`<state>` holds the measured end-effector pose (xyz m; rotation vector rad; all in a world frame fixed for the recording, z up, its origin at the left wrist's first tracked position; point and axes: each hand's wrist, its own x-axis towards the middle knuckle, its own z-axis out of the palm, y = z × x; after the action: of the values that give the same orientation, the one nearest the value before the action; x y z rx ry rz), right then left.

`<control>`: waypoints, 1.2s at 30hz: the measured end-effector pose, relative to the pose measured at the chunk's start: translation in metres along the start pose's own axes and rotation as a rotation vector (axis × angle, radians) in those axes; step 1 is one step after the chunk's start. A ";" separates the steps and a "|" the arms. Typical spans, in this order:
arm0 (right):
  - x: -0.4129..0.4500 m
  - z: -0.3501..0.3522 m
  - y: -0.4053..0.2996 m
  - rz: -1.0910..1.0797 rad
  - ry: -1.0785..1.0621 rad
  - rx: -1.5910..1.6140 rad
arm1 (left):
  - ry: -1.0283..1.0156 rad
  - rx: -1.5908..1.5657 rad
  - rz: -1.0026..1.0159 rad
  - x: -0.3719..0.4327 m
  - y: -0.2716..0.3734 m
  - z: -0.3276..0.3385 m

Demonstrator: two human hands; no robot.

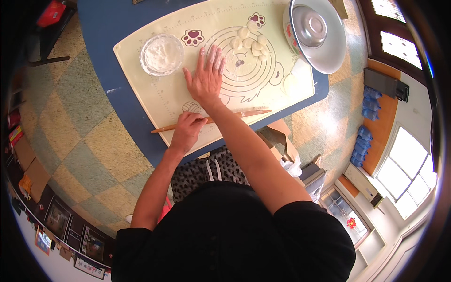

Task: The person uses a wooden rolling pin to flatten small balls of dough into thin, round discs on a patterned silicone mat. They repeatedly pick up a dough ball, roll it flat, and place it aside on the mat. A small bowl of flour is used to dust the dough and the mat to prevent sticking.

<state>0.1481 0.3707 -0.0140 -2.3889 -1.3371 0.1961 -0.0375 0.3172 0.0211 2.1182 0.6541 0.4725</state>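
Note:
My left hand [188, 128] curls its fingers over a slim wooden rolling pin [255, 112], tapered at both ends, near the mat's front edge. Palm down, my right hand [206, 77] rests flat on the cream pastry mat [141, 93], its floured fingers extended and slightly apart; anything under the palm is hidden. Several small pale dough pieces [256, 46] lie beyond its fingertips to the right, on the mat's printed rings. Left of that hand is a clear bowl of white flour [162, 53]. A larger pale piece, apparently dough [289, 84], lies near the mat's right edge.
A large enamel basin [333, 53] with a steel bowl [310, 26] inside stands at the blue table's [95, 42] right edge. An open cardboard box [282, 137] sits on the floor close to my right side. Blue water bottles [363, 141] line the right wall.

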 end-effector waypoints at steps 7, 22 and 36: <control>0.010 -0.008 -0.004 0.043 -0.009 0.039 | -0.084 -0.014 -0.038 0.005 -0.002 -0.006; -0.094 -0.099 0.078 0.060 -0.041 0.421 | -0.047 0.190 -0.147 0.111 -0.005 -0.012; -0.138 -0.082 0.070 -0.093 -0.062 0.267 | -0.175 0.085 -0.518 0.096 -0.003 -0.009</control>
<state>0.1547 0.1998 0.0235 -2.1105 -1.3525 0.3985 0.0330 0.3821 0.0328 1.9385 1.0896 -0.0270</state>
